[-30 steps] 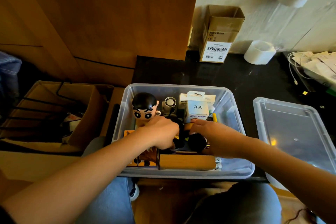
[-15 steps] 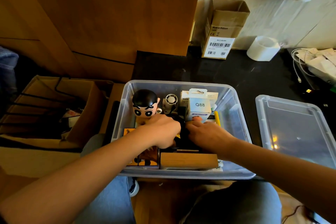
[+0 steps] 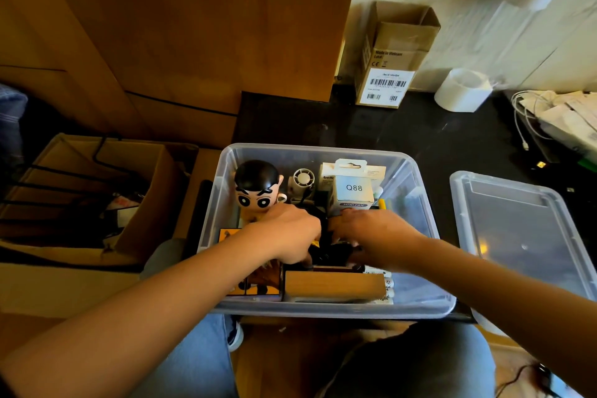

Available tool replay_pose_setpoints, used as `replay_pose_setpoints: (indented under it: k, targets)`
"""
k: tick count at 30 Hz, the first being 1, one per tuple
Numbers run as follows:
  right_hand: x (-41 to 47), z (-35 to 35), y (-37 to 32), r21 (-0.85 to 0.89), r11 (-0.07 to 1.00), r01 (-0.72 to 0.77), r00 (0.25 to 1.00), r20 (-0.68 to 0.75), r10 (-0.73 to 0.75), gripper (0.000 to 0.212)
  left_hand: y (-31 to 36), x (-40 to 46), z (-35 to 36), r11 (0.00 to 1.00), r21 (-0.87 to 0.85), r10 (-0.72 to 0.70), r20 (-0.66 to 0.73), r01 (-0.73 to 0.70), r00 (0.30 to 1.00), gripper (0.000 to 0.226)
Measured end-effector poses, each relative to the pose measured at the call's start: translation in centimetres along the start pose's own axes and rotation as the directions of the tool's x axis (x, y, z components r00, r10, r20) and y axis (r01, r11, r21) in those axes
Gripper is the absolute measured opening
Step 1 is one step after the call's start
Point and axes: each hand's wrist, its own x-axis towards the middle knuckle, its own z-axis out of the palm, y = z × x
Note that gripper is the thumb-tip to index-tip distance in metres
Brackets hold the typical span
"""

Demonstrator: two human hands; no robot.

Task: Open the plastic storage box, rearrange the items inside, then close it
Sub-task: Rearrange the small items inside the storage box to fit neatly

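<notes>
Both hands in open storage box (image 3: pixel 416 203), mid-box: left hand (image 3: pixel 290 233) and right hand (image 3: pixel 371 233) on a black item (image 3: pixel 329 254); finger grip can't be told.

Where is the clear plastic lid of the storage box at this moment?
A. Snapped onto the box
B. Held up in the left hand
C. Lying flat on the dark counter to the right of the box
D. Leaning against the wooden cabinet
C: the clear plastic lid lies flat on the dark counter to the right of the open clear plastic storage box, while both hands reach inside the box.
</notes>
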Motion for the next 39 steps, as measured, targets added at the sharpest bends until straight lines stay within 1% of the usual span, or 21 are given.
replay_pose_setpoints:
  k: [2, 3, 4, 6, 8, 10, 11, 12, 14, 16, 17, 18, 20, 23, 27, 28, 31, 32, 35, 37, 39]
  targets:
    - [-0.6, -1.2, 0.4, 0.197, 0.975, -0.107, 0.991, -0.058, 0.12, 0.028, -0.2, 0.0, 0.2, 0.999, -0.041, 0.014, -0.012, -0.015, 1.0, 0.036]
    - [-1.0, -1.7, 0.4, 0.298, 0.945, -0.134, 0.981, -0.094, 0.169, 0.023, -0.3, 0.0, 0.2, 0.997, -0.077, 0.024, -0.027, -0.026, 0.999, 0.037]
    - [-1.4, -2.2, 0.4, 0.386, 0.911, -0.145, 0.969, -0.133, 0.21, 0.019, -0.4, -0.1, 0.1, 0.991, -0.128, 0.023, -0.045, -0.029, 0.999, 0.038]
    - [-2.2, -2.8, 0.1, 0.49, 0.86, -0.144, 0.943, -0.195, 0.269, 0.015, -0.6, -0.4, 0.0, 0.967, -0.254, -0.015, -0.101, -0.011, 0.995, 0.035]
    - [-2.9, -3.1, -0.2, 0.541, 0.827, -0.154, 0.919, -0.228, 0.32, 0.014, -0.6, -0.6, -0.3, 0.929, -0.371, -0.095, -0.21, 0.011, 0.973, 0.022]
    - [-3.2, -3.2, -0.4, 0.579, 0.801, -0.153, 0.906, -0.241, 0.348, 0.014, -0.2, -0.9, -0.8, 0.857, -0.515, -0.203, -0.322, 0.009, 0.925, 0.005]
    - [-3.3, -3.3, -0.5, 0.598, 0.787, -0.15, 0.902, -0.242, 0.356, 0.013, 0.1, -1.0, -1.2, 0.797, -0.604, -0.261, -0.349, -0.003, 0.9, 0.011]
    - [-3.3, -3.4, -0.7, 0.621, 0.77, -0.147, 0.897, -0.244, 0.368, 0.014, 0.4, -1.2, -1.7, 0.712, -0.702, -0.313, -0.342, -0.02, 0.886, 0.021]
    - [-3.3, -3.7, -1.1, 0.666, 0.735, -0.129, 0.881, -0.263, 0.393, 0.015, 1.1, -1.4, -2.7, 0.468, -0.88, -0.361, -0.269, -0.075, 0.893, 0.034]
    - [-3.2, -4.0, -1.5, 0.694, 0.712, -0.104, 0.86, -0.297, 0.414, 0.012, 1.5, -1.8, -3.5, 0.239, -0.962, -0.339, -0.207, -0.129, 0.918, 0.04]
    - [-3.2, -4.1, -1.8, 0.711, 0.697, -0.095, 0.85, -0.306, 0.429, 0.01, 1.8, -2.0, -3.7, 0.15, -0.977, -0.333, -0.193, -0.15, 0.923, 0.042]
    - [-3.2, -4.3, -2.1, 0.729, 0.678, -0.092, 0.844, -0.304, 0.442, 0.015, 2.1, -2.2, -3.9, 0.079, -0.983, -0.34, -0.185, -0.168, 0.922, 0.042]
    - [-3.2, -4.5, -2.8, 0.759, 0.642, -0.107, 0.851, -0.264, 0.453, 0.029, 2.7, -2.4, -4.2, -0.022, -0.981, -0.373, -0.169, -0.191, 0.912, 0.04]
    - [-3.2, -4.5, -3.6, 0.753, 0.644, -0.131, 0.862, -0.234, 0.45, 0.032, 3.6, -2.3, -4.4, -0.111, -0.973, -0.41, -0.143, -0.205, 0.901, 0.039]
    - [-3.3, -4.4, -3.8, 0.709, 0.693, -0.128, 0.834, -0.302, 0.463, 0.035, 4.2, -2.3, -4.2, -0.201, -0.959, -0.386, -0.109, -0.199, 0.916, 0.041]
    - [-3.4, -4.4, -3.6, 0.693, 0.71, -0.128, 0.824, -0.324, 0.465, 0.035, 4.1, -2.2, -4.1, -0.186, -0.964, -0.382, -0.108, -0.191, 0.918, 0.04]
    - [-3.9, -4.6, -2.7, 0.657, 0.74, -0.144, 0.838, -0.317, 0.444, 0.032, 3.3, -1.9, -3.8, -0.03, -0.988, -0.371, -0.128, -0.15, 0.92, 0.03]
    - [-4.0, -4.6, -2.3, 0.642, 0.75, -0.161, 0.854, -0.29, 0.432, 0.031, 2.9, -1.8, -3.6, 0.036, -0.988, -0.355, -0.154, -0.151, 0.922, 0.026]
    - [-4.1, -4.3, -1.0, 0.564, 0.791, -0.236, 0.898, -0.184, 0.399, 0.025, 1.7, -2.0, -3.0, 0.319, -0.936, -0.256, -0.238, -0.151, 0.937, 0.016]
    - [-3.9, -3.9, -0.4, 0.511, 0.808, -0.294, 0.914, -0.097, 0.394, 0.023, 1.1, -2.0, -2.4, 0.455, -0.887, -0.215, -0.193, -0.077, 0.957, 0.016]
    - [-3.6, -3.6, -0.1, 0.462, 0.824, -0.327, 0.926, -0.019, 0.378, 0.023, 0.6, -2.0, -1.9, 0.603, -0.796, -0.178, -0.084, 0.042, 0.981, 0.019]
